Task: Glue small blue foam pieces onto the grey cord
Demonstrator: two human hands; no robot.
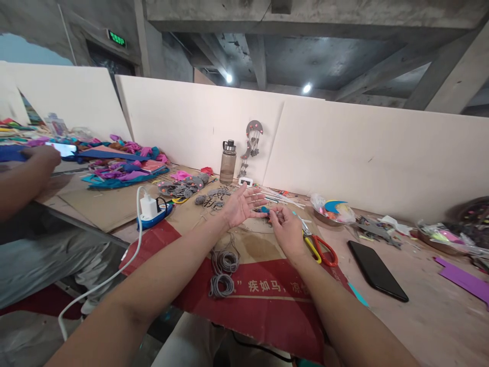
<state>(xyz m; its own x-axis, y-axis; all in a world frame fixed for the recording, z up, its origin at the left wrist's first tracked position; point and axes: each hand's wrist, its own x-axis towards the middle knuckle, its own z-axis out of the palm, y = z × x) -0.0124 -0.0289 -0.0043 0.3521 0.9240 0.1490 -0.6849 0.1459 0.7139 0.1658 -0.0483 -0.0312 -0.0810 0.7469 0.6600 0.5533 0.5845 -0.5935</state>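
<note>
My left hand (pixel 241 204) is held palm up over the cardboard-covered table (pixel 420 316), fingers spread, with nothing resting in it. My right hand (pixel 286 228) sits just to its right, fingers curled around a small blue piece (pixel 265 209) and some thin grey cord. Two coils of grey cord (pixel 223 272) lie on the cardboard below my left forearm. Scissors with yellow and red handles (pixel 320 248) lie right beside my right wrist.
A black phone (pixel 377 270) lies right of the scissors. A water bottle (pixel 228 162) and a grey hanging ornament (pixel 252 142) stand by the white partition. A blue power strip with white charger (pixel 153 211) sits left. Another person's arm (pixel 26 173) rests at far left near coloured felt scraps (pixel 122 165).
</note>
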